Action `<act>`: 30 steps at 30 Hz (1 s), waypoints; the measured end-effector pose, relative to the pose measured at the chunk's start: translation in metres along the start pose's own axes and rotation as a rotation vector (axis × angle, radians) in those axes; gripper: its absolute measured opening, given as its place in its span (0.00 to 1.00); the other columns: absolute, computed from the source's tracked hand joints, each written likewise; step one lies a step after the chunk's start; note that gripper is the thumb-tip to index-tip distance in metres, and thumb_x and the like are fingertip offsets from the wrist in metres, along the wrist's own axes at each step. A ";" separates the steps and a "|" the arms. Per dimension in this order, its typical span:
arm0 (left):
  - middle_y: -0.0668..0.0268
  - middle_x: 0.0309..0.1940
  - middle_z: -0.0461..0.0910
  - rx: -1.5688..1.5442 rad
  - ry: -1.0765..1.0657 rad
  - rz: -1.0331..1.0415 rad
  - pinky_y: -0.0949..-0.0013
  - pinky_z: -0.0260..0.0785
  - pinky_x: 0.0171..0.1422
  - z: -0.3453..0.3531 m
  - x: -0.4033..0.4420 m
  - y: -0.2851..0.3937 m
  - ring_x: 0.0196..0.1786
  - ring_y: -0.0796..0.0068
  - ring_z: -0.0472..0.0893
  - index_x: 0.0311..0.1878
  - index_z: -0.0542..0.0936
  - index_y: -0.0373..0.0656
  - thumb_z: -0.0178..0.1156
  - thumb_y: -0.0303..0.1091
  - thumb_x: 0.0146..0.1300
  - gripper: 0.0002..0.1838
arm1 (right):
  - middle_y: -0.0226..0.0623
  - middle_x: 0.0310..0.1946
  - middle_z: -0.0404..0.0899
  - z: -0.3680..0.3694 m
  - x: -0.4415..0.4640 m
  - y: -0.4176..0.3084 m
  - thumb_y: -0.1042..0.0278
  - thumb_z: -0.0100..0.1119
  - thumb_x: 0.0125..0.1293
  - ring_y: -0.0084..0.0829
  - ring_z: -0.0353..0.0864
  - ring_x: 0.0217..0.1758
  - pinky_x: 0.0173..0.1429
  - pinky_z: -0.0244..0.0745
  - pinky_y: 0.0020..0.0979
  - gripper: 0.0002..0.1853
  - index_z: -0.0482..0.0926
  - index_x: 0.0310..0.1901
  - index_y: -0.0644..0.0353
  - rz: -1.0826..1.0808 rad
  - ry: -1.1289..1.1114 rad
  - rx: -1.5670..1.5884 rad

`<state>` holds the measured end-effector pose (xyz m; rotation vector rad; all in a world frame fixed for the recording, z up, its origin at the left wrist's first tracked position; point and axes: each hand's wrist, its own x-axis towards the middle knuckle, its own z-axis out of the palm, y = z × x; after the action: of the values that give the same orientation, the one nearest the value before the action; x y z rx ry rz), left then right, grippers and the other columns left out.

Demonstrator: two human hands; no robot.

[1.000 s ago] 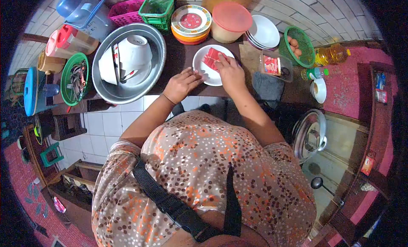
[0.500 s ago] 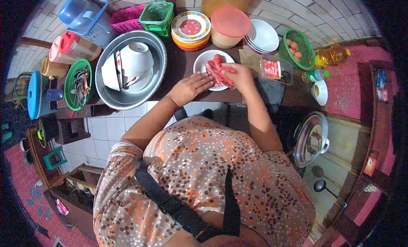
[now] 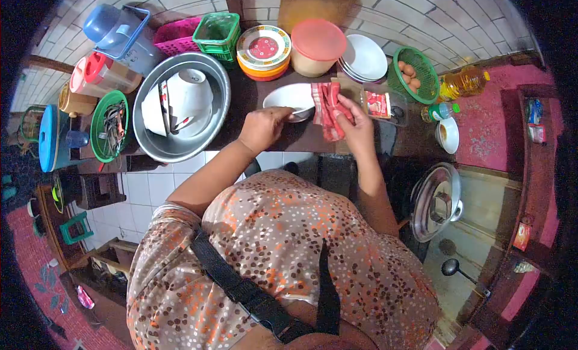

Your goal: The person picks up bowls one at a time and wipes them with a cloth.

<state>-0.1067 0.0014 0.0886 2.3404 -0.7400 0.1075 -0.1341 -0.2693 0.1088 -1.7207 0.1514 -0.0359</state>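
Note:
A white plate (image 3: 288,98) is tilted up at the front of the dark table, its near rim pinched by my left hand (image 3: 262,128). The red checked cloth (image 3: 326,103) hangs bunched from my right hand (image 3: 356,126), against the plate's right side. My right fingers are closed on the cloth, just right of the plate. Part of the plate's right edge is hidden behind the cloth.
A grey basin (image 3: 221,97) with white bowls stands left of the plate. Behind are stacked patterned plates (image 3: 264,48), a red-lidded tub (image 3: 318,42) and white plates (image 3: 365,56). A clear container (image 3: 395,112) and a green egg basket (image 3: 428,79) stand to the right.
The cloth has moved off the plate's inside to its right side with my right hand. My left hand, earlier flat on the cloth, now grips the plate, which has tilted.

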 end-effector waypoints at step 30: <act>0.53 0.44 0.90 -0.102 0.227 0.206 0.57 0.83 0.42 -0.025 0.000 0.053 0.39 0.53 0.90 0.64 0.82 0.41 0.68 0.29 0.66 0.22 | 0.39 0.75 0.71 0.063 0.015 -0.039 0.55 0.49 0.85 0.28 0.70 0.76 0.78 0.65 0.35 0.28 0.67 0.79 0.59 0.025 0.046 0.356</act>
<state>-0.1321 -0.0152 0.1386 2.1071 -0.8487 0.4091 -0.1093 -0.2038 0.1364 -1.3626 0.1885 -0.0797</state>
